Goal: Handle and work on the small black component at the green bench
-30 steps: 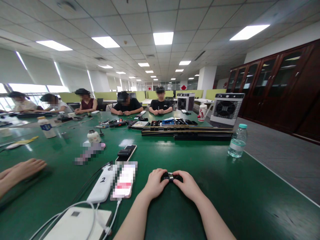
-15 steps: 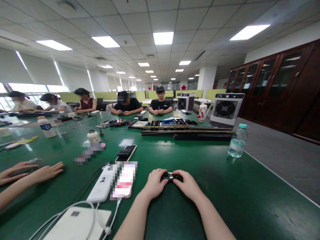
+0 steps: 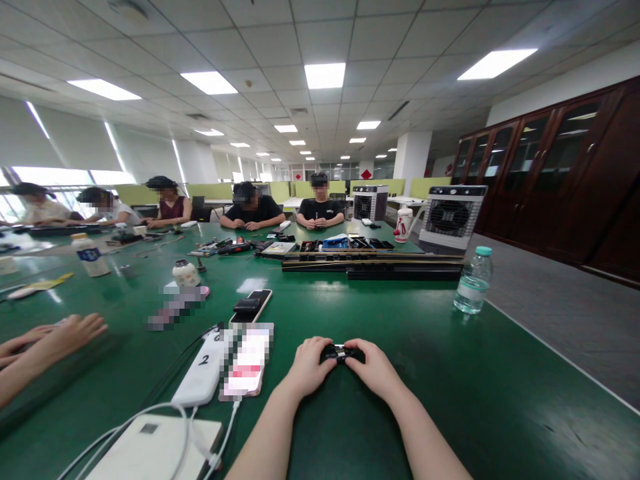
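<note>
Both of my hands rest on the green table [image 3: 425, 347] close in front of me. My left hand [image 3: 311, 365] and my right hand [image 3: 374, 368] are closed from either side on a small black part with a metal middle [image 3: 340, 353]. The fingers curl round its ends, so most of the part is hidden.
A white power bank marked 2 [image 3: 203, 373], a phone [image 3: 247, 370] and a white box with cables [image 3: 150, 450] lie to my left. A neighbour's hands [image 3: 55, 337] rest at the far left. A water bottle [image 3: 473, 280] stands at right, with long black rails [image 3: 373, 267] beyond. Several people sit at the far end.
My hands stay closed on the small part in the same spot. The neighbour's hands at the left have pulled back a little and come together.
</note>
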Demonstrator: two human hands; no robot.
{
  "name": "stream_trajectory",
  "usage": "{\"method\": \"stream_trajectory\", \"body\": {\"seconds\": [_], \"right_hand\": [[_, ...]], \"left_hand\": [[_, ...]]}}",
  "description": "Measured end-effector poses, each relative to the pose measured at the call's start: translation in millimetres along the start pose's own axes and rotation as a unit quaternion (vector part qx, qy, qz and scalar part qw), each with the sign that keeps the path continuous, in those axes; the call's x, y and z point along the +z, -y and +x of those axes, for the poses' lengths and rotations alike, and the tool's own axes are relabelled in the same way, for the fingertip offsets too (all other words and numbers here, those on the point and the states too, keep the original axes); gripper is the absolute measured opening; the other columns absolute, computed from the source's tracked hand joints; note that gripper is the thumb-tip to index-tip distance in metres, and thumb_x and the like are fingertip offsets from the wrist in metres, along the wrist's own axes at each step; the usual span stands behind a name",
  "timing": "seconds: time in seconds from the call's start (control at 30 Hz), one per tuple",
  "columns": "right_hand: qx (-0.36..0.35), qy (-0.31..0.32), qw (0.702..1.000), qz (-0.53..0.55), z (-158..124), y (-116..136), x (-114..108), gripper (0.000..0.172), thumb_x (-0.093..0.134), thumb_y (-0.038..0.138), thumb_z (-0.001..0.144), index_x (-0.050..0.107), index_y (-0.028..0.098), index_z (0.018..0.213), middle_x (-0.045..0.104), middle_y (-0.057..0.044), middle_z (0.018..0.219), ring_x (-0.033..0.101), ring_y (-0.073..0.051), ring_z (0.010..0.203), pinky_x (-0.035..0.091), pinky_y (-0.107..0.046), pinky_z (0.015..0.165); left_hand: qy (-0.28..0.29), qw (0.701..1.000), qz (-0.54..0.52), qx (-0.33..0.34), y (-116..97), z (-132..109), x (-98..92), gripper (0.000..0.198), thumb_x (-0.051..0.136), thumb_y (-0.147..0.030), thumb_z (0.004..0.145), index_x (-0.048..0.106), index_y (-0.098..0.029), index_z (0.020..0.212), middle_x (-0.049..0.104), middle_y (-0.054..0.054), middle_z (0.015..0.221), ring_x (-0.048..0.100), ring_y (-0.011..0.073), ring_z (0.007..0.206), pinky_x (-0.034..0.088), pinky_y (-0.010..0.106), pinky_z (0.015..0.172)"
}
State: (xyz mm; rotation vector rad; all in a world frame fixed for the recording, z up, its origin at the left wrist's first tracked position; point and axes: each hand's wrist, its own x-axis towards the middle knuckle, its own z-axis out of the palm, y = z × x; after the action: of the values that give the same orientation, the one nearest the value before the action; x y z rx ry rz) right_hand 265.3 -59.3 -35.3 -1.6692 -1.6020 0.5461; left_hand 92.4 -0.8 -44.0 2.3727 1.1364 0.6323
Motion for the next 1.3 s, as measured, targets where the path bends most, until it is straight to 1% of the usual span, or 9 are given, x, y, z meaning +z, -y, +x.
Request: {"method": "stream_trajectory", "body": {"seconds": [0.2,0.4,0.57,0.8,0.9,1.1,1.2,1.3], "right_hand": [[-0.004,-0.005,1.0,-0.008,-1.2,3.8,0.4,0.029,0.062,0.03,0.069,0.068,0.021,0.096,0.07,-0.006,0.102,0.061,-0.023,0.099,0.044,-0.037,0.092],[-0.022,-0.016,0.999,-0.018,-0.7,1.6,3.1,0.022,0.061,0.026,0.07,0.069,0.022,0.09,0.071,-0.004,0.097,0.063,-0.023,0.096,0.044,-0.036,0.091],[-0.028,-0.017,0.999,-0.01,-0.3,0.6,3.6,0.021,0.061,0.027,0.07,0.07,0.023,0.089,0.071,-0.004,0.096,0.063,-0.022,0.095,0.044,-0.037,0.091],[-0.031,-0.019,0.999,-0.019,-0.4,-1.0,5.7,0.022,0.059,0.028,0.073,0.069,0.022,0.091,0.071,-0.005,0.098,0.062,-0.023,0.097,0.042,-0.038,0.092],[-0.033,-0.015,0.999,-0.018,0.1,-2.1,6.0,0.021,0.059,0.028,0.073,0.07,0.023,0.09,0.071,-0.004,0.097,0.062,-0.022,0.097,0.043,-0.037,0.092],[-0.039,-0.02,0.999,-0.014,0.3,-1.1,5.7,0.019,0.059,0.028,0.073,0.069,0.023,0.089,0.071,-0.003,0.097,0.061,-0.023,0.097,0.043,-0.038,0.092],[-0.032,-0.04,0.999,-0.006,0.6,-0.2,5.7,0.021,0.057,0.029,0.075,0.069,0.022,0.09,0.071,-0.005,0.1,0.061,-0.023,0.099,0.043,-0.039,0.093],[-0.018,-0.083,0.996,0.011,1.5,0.2,4.9,0.022,0.055,0.029,0.076,0.068,0.022,0.093,0.07,-0.006,0.102,0.061,-0.023,0.101,0.044,-0.039,0.095]], "left_hand": [[0.001,1.0,0.002,0.004,-1.1,-0.5,-0.8,0.036,0.058,-0.028,0.077,0.058,-0.022,0.113,0.061,0.005,0.113,0.051,0.0237,0.109,0.037,0.036,0.095],[0.0,1.0,-0.001,-0.001,-0.8,-1.4,-0.8,0.046,0.06,-0.029,0.075,0.054,-0.021,0.12,0.059,0.006,0.119,0.05,0.024,0.111,0.037,0.036,0.097],[0.003,1.0,0.003,0.005,-1.0,-1.4,-1.8,0.039,0.058,-0.026,0.076,0.057,-0.022,0.114,0.061,0.005,0.115,0.051,0.0229,0.109,0.037,0.035,0.096],[-0.001,1.0,-0.002,-0.003,-2.4,-0.6,-1.6,0.039,0.056,-0.029,0.078,0.057,-0.021,0.116,0.061,0.006,0.116,0.051,0.0237,0.11,0.037,0.036,0.096],[0.0,1.0,0.002,-0.002,-2.6,-0.1,-1.6,0.035,0.054,-0.03,0.08,0.059,-0.02,0.113,0.062,0.007,0.113,0.052,0.023,0.108,0.037,0.035,0.095],[0.003,1.0,0.005,-0.004,-3.8,-1.1,-2.9,0.03,0.055,-0.029,0.08,0.06,-0.022,0.109,0.062,0.005,0.11,0.053,0.0224,0.106,0.038,0.034,0.093],[0.003,1.0,0.006,-0.004,-4.5,-1.5,-3.1,0.032,0.055,-0.028,0.08,0.059,-0.021,0.11,0.062,0.005,0.11,0.053,0.0221,0.105,0.038,0.033,0.093],[0.006,1.0,0.007,-0.005,-5.3,-1.3,-3.4,0.033,0.055,-0.027,0.079,0.058,-0.022,0.112,0.062,0.005,0.111,0.052,0.0221,0.106,0.038,0.033,0.093]]}}
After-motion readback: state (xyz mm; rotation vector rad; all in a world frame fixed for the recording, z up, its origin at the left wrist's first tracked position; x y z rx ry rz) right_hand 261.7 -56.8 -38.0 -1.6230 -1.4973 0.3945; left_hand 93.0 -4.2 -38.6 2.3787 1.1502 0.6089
